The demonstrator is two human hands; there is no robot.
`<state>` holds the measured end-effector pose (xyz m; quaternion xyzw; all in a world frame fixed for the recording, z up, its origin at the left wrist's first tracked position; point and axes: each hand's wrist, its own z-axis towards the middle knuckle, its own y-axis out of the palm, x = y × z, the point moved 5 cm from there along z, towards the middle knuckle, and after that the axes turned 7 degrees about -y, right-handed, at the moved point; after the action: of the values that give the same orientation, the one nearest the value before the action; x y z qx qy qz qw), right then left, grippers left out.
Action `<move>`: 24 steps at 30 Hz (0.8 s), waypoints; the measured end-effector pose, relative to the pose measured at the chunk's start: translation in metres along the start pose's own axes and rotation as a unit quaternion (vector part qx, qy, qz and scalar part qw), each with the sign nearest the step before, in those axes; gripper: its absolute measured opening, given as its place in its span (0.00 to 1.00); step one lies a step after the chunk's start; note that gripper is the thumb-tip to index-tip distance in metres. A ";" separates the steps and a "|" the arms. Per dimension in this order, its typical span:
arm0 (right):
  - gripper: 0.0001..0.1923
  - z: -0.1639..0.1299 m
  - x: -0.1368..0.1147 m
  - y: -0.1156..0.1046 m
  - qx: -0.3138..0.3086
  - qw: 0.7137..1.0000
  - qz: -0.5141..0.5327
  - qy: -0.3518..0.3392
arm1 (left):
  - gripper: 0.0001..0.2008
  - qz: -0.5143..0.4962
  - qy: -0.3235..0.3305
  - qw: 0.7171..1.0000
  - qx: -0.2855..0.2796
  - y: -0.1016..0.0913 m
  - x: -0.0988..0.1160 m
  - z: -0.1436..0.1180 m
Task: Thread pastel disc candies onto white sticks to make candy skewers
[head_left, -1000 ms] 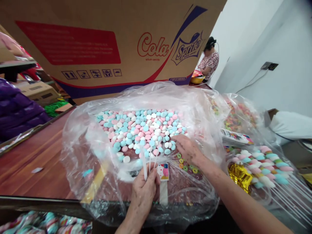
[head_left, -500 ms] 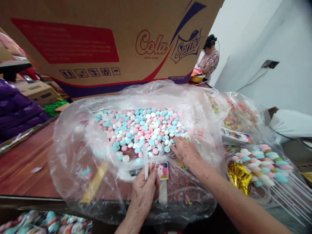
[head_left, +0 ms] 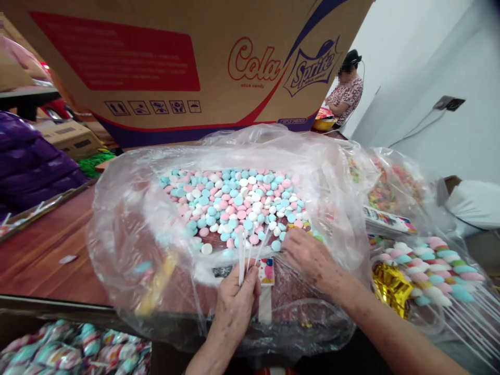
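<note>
Left hand [head_left: 237, 297] grips sticks [head_left: 241, 258], candies [head_left: 238, 200] at its 12 o'clock; right hand [head_left: 308, 256] (can't tell its grip) has 'em at 10.

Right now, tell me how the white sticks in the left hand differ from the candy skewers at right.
The white sticks look bare; the candy skewers carry stacked pink, blue and white candies. The white sticks fan out from the left hand's grip; the candy skewers lie piled together. The white sticks are few, the candy skewers many. Both have thin, white shafts.
</note>
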<state>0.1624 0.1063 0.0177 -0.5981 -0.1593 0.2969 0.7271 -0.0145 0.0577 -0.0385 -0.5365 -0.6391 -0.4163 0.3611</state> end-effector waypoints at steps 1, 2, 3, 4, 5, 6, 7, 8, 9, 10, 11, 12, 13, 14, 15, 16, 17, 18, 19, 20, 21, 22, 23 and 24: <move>0.10 0.000 0.007 -0.004 0.014 0.999 0.024 0.034 | 0.20 -0.002 0.002 1.000 -0.004 0.000 0.000 0.000; 0.11 0.001 0.014 -0.007 0.025 0.996 0.042 0.070 | 0.20 -0.007 0.003 1.000 -0.013 0.001 -0.001 0.001; 0.11 0.003 0.020 -0.009 0.029 0.993 0.050 0.100 | 0.20 -0.011 0.001 1.000 -0.022 0.002 -0.002 0.001; 0.10 0.007 0.023 -0.009 0.023 0.991 0.048 0.123 | 0.20 -0.016 -0.002 1.000 -0.024 0.002 -0.004 0.002; 0.10 0.012 0.024 -0.008 0.007 0.989 0.037 0.141 | 0.21 -0.019 -0.004 1.000 -0.023 0.001 -0.005 0.002; 0.09 0.016 0.023 -0.007 -0.016 0.988 0.023 0.153 | 0.21 -0.021 -0.005 1.000 -0.019 0.001 -0.006 0.003; 0.08 0.020 0.021 -0.004 -0.042 0.986 0.008 0.162 | 0.22 -0.020 -0.004 1.000 -0.015 0.000 -0.007 0.003; 0.08 0.023 0.018 -0.002 -0.066 0.983 -0.007 0.169 | 0.22 -0.018 -0.001 1.000 -0.010 0.000 -0.007 0.004; 0.09 0.026 0.015 0.000 -0.085 0.980 -0.019 0.177 | 0.22 -0.016 0.002 1.000 -0.008 -0.001 -0.007 0.004; 0.10 0.027 0.012 0.001 -0.098 0.978 -0.026 0.183 | 0.22 -0.014 0.003 1.000 -0.011 0.000 -0.006 0.004; 0.11 0.027 0.009 0.001 -0.103 0.977 -0.029 0.186 | 0.21 -0.013 0.002 1.000 -0.017 0.000 -0.006 0.003; 0.12 0.027 0.007 0.001 -0.102 0.977 -0.027 0.186 | 0.21 -0.012 0.001 1.000 -0.023 0.001 -0.005 0.003; 0.12 0.027 0.006 -0.001 -0.096 0.978 -0.020 0.182 | 0.21 -0.010 0.001 1.000 -0.028 0.001 -0.005 0.002; 0.13 0.027 0.004 -0.002 -0.086 0.982 -0.010 0.168 | 0.21 -0.008 0.001 1.000 -0.030 0.001 -0.004 0.002; 0.12 0.027 0.002 -0.003 -0.074 0.986 0.004 0.147 | 0.21 -0.004 0.001 0.999 -0.032 0.001 -0.004 0.002; 0.12 0.026 0.000 -0.004 -0.061 0.990 0.017 0.123 | 0.21 -0.001 0.003 1.000 -0.030 0.001 -0.004 0.002; 0.12 0.025 -0.002 -0.003 -0.048 0.994 0.030 0.098 | 0.20 0.000 0.003 1.000 -0.029 0.000 -0.004 0.002; 0.13 0.023 -0.004 -0.002 -0.036 0.996 0.040 0.075 | 0.20 -0.001 0.003 1.000 -0.030 0.000 -0.004 0.002; 0.13 0.021 -0.006 -0.001 -0.025 0.997 0.047 0.057 | 0.19 -0.003 0.003 0.999 -0.034 0.000 -0.005 0.002; 0.13 0.018 -0.007 0.002 -0.015 0.998 0.051 0.044 | 0.18 -0.006 0.003 0.999 -0.038 0.000 -0.006 0.002; 0.12 0.015 -0.009 0.005 -0.006 0.998 0.053 0.034 | 0.17 -0.008 0.003 0.999 -0.042 0.000 -0.006 0.003; 0.12 0.012 -0.009 0.008 0.001 0.998 0.053 0.026 | 0.17 -0.008 0.002 0.999 -0.045 0.001 -0.006 0.003; 0.12 0.010 -0.010 0.010 0.006 0.998 0.051 0.023 | 0.17 -0.007 0.001 0.999 -0.047 0.001 -0.006 0.003; 0.12 0.008 -0.010 0.012 0.010 0.999 0.047 0.024 | 0.17 -0.006 0.001 0.999 -0.045 0.001 -0.006 0.003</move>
<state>0.1473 0.1076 0.0087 -0.6042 -0.1104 0.3183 0.7221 -0.0124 0.0580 -0.0443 -0.5479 -0.6227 -0.4476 0.3343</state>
